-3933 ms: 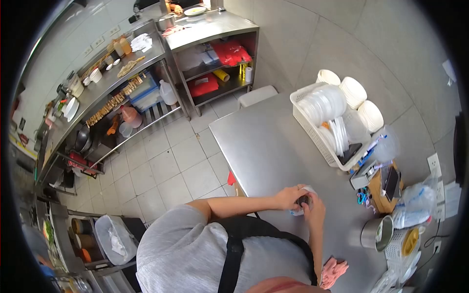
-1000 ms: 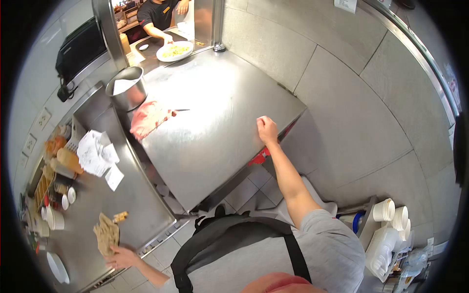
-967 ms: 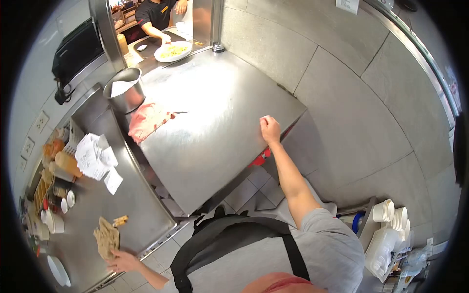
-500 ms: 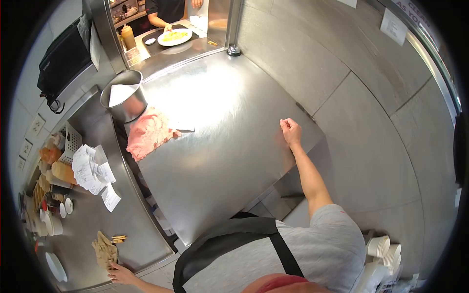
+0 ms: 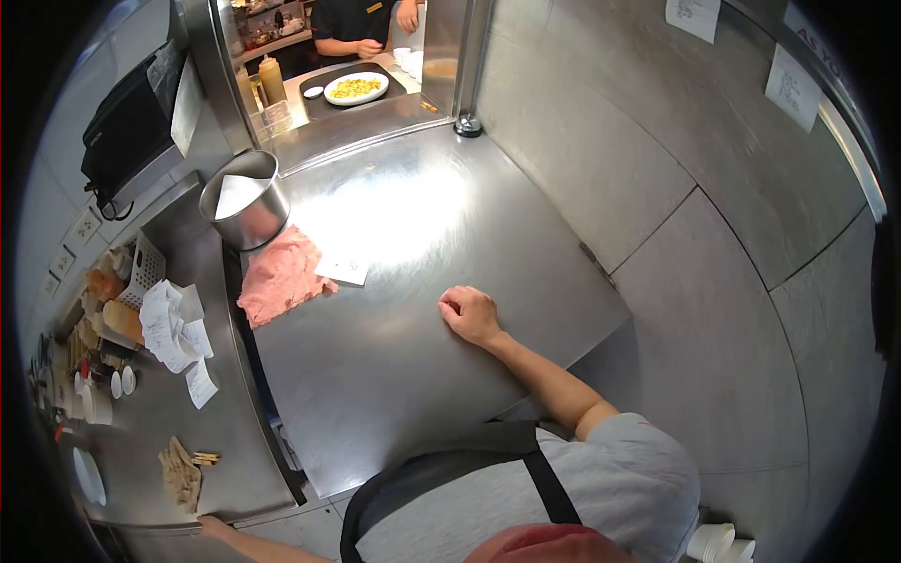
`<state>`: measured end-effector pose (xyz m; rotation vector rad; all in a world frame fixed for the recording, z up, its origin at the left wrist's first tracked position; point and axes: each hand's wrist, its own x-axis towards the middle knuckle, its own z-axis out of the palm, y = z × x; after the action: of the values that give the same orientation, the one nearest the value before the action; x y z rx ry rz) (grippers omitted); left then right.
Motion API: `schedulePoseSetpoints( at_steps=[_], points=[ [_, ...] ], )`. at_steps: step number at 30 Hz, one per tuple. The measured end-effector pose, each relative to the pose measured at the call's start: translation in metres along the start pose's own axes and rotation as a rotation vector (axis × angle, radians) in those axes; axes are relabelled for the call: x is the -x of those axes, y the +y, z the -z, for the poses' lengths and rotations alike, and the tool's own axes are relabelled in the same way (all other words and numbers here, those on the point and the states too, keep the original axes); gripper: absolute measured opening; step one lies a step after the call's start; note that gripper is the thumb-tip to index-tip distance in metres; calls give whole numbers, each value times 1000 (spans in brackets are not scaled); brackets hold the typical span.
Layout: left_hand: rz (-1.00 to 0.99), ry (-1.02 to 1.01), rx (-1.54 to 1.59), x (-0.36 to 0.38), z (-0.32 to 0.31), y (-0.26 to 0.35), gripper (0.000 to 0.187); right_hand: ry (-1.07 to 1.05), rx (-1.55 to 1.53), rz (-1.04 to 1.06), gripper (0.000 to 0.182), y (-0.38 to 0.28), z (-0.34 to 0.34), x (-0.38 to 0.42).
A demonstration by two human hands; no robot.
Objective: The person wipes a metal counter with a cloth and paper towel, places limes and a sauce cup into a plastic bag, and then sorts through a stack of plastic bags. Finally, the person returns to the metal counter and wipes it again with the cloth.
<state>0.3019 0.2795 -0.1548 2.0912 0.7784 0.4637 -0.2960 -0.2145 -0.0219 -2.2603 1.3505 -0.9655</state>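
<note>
My right hand [image 5: 469, 314] is closed, fingers curled in with nothing visible in them, at the middle of the steel table [image 5: 404, 394]. Up and left of it lie a crumpled pink cloth [image 5: 282, 277] and a small white slip of paper [image 5: 343, 266]. At the front edge of the left counter [image 5: 249, 469] is my left hand [image 5: 214, 527], low in view. It looks open and empty, though its fingertips are small and partly hidden. Just beyond it lie a tan cloth [image 5: 180, 476] and several small wooden pieces [image 5: 206, 459].
A metal pot [image 5: 258, 218] with white paper inside stands at the table's far left corner, a call bell [image 5: 467, 125] at the far right. Through the window, a person stands behind a plate of food [image 5: 356, 88] on a tray. Receipts [image 5: 171, 324] and containers [image 5: 120, 321] line the left counter.
My right hand has moved left, further over the table. My left hand has drawn back from the tan cloth to the counter edge. The person beyond the window has taken their hand off the plate.
</note>
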Motion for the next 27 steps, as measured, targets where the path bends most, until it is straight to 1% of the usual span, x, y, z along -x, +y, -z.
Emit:
schedulePoseSetpoints(
  at_steps=[1, 3, 5, 7, 9, 12, 15, 18, 22, 25, 27],
  points=[
    [-234, -77, -249, 3, 6, -3, 41, -44, -12, -1, 12, -4, -1, -3],
    [-679, -219, -769, 3, 27, -8, 34, -29, -31, -37, 11, -7, -1, -9],
    [-319, -299, -380, 17, 38, -4, 39, -35, -35, -63, 11, -8, -2, -10],
    [22, -323, 37, 22, 36, -3, 44, -47, -33, -38, 10, -8, -2, -10],
    [149, -284, 27, 62, 61, 33, 53, -65, -27, -10, 8, -9, -2, -9],
    [111, -237, 79, 44, 46, 20, 53, -78, -9, 83, 5, -9, -4, -9],
    [105, -313, 165, 63, 59, 31, 52, -120, -7, 94, 4, -13, -3, -9],
    [104, -372, 199, 69, 66, 36, 51, -100, 10, 131, 3, -12, -3, -9],
    [118, -291, 31, 75, 70, 43, 48, -133, 16, 85, 2, -15, 0, -11],
    [126, -350, 168, 73, 67, 40, 46, -119, -3, 108, 2, -14, -3, -11],
    [190, -335, 270, 73, 64, 41, 44, -87, 15, 121, 3, -12, -5, -16]
  ],
)
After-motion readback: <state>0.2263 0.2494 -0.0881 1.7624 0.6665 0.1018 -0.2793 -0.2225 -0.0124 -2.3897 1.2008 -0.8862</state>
